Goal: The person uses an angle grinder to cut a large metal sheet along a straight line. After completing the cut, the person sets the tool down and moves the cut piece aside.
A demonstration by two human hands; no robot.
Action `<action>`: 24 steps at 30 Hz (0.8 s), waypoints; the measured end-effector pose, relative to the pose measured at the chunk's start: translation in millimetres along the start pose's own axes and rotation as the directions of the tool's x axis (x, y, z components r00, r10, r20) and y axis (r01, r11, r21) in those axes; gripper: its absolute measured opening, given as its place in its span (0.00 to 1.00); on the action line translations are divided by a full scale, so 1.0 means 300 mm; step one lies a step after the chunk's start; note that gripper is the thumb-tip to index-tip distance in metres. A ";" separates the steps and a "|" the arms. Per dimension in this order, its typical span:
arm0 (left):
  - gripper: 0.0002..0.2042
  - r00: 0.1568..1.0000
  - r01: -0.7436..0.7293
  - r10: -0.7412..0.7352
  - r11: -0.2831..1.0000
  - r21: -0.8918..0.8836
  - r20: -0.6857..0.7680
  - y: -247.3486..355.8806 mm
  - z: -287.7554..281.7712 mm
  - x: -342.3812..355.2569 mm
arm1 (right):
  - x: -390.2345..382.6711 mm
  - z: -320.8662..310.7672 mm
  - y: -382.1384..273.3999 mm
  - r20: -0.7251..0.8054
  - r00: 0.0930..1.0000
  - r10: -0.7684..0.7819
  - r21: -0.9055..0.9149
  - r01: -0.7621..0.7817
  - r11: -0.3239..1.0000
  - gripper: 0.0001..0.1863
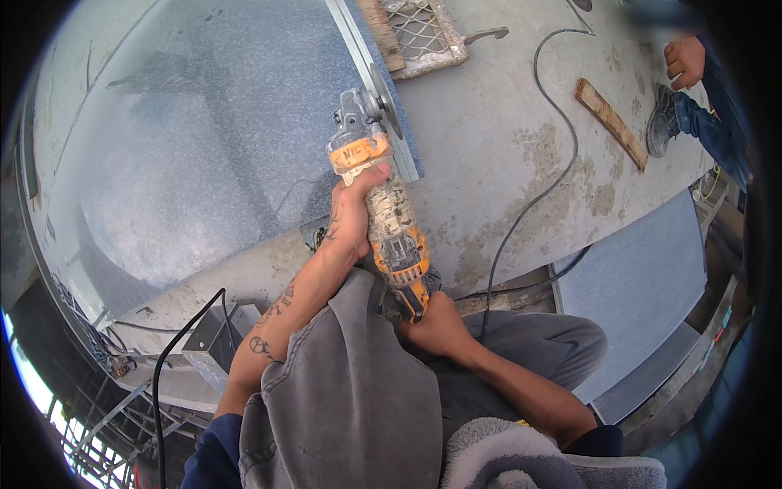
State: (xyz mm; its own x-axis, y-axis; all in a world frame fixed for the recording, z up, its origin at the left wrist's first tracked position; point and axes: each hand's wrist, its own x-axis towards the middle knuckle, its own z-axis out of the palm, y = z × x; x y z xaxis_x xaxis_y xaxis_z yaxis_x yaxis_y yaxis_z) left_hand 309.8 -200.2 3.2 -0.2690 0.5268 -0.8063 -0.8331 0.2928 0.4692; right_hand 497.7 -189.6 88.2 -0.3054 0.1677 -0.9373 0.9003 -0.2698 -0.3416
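My two hands hold a scuffed yellow-and-black angle grinder (397, 224), its head pointing away from me. My left hand (352, 213) wraps its front body, with the thumb lying over the top. Around the rear handle, close to my knees, my right hand (436, 326) is closed. The grinder's disc (391, 102) stands on edge at a narrow metal strip (358, 45), and I cannot tell whether it touches. That strip runs along the right edge of a large grey metal sheet (187, 138).
A black cable (573, 122) winds across the concrete floor (489, 163). A mesh-filled frame (419, 37) lies beyond the sheet, and a wooden plank (611, 124) lies right. At far right are another person's hand (684, 63) and shoe (662, 122). Another metal sheet (635, 285) lies near right.
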 end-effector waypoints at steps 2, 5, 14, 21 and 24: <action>0.27 1.000 -0.010 0.010 1.000 0.002 -0.001 0.002 0.003 -0.001 | 0.000 0.000 -0.003 -0.001 1.000 0.013 -0.012 -0.013 1.000 0.16; 0.27 1.000 -0.010 0.010 1.000 -0.009 -0.002 0.012 0.005 0.000 | 0.008 0.003 -0.004 -0.006 1.000 0.018 -0.032 -0.018 0.999 0.17; 0.28 1.000 -0.017 0.017 0.999 -0.044 0.020 0.062 0.010 0.024 | 0.045 0.017 -0.008 -0.053 0.998 -0.028 -0.006 0.028 1.000 0.17; 0.28 0.999 -0.018 0.019 0.999 -0.048 0.032 0.114 0.016 0.056 | 0.067 -0.006 -0.065 -0.020 1.000 0.000 0.023 0.001 1.000 0.18; 0.27 0.999 -0.029 0.032 0.998 -0.050 0.041 0.145 0.018 0.076 | 0.088 -0.011 -0.088 -0.015 0.999 0.028 0.036 -0.027 0.999 0.20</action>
State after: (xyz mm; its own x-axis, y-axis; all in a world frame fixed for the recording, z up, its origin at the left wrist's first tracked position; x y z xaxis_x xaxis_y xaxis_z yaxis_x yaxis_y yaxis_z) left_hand 269.9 -171.2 7.1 -0.2750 0.5682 -0.7756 -0.8480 0.2368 0.4741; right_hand 466.8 -174.9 72.7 -0.2754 0.1745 -0.9454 0.8965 -0.3083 -0.3181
